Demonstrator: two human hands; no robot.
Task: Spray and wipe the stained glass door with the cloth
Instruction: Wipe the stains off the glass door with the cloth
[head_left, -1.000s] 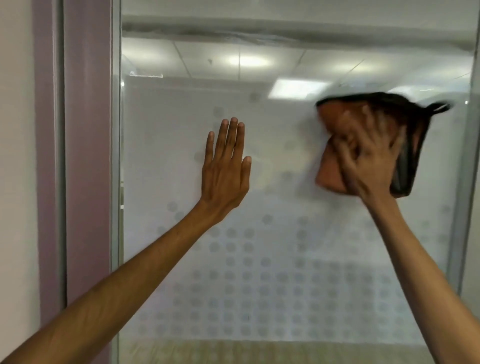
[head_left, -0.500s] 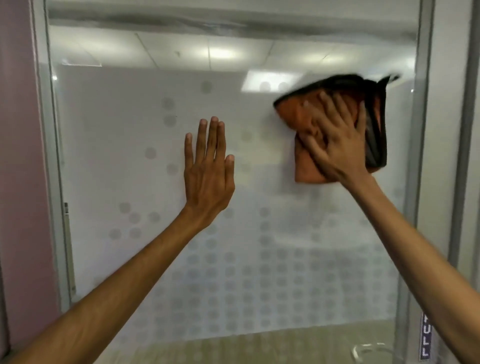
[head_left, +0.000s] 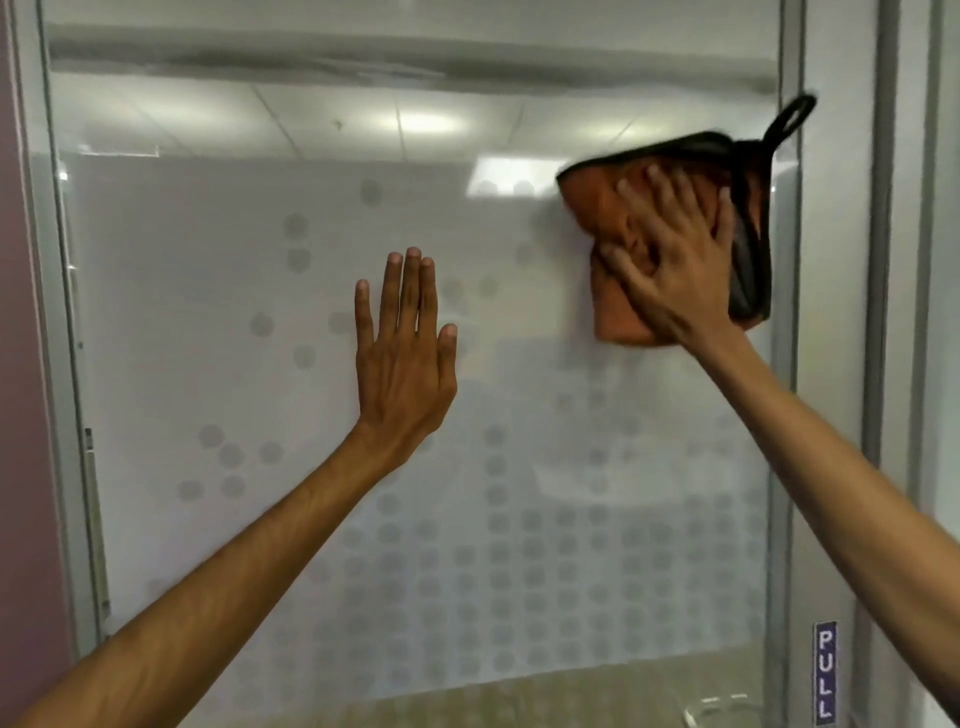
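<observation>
fingers (head_left: 670, 208) of the right hand (head_left: 675, 270) are spreading apart and pressing flat on the cloth (head_left: 602, 208), pinning it against the glass door (head_left: 260, 389) rather than closing around it. the cloth is orange with a dark edge and a dark loop sticking up at its top right corner, and it is sitting high on the right side of the pane, close to the door's right frame (head_left: 782, 467). the left hand (head_left: 402, 364) is resting flat on the glass near the middle, fingers straight and nearly together, thumb a little apart, holding nothing. the two hands are staying well apart. the frosted part of the glass is showing grey dots, denser toward the bottom. a small pull sign (head_left: 825, 673) is sitting low on the right frame.
</observation>
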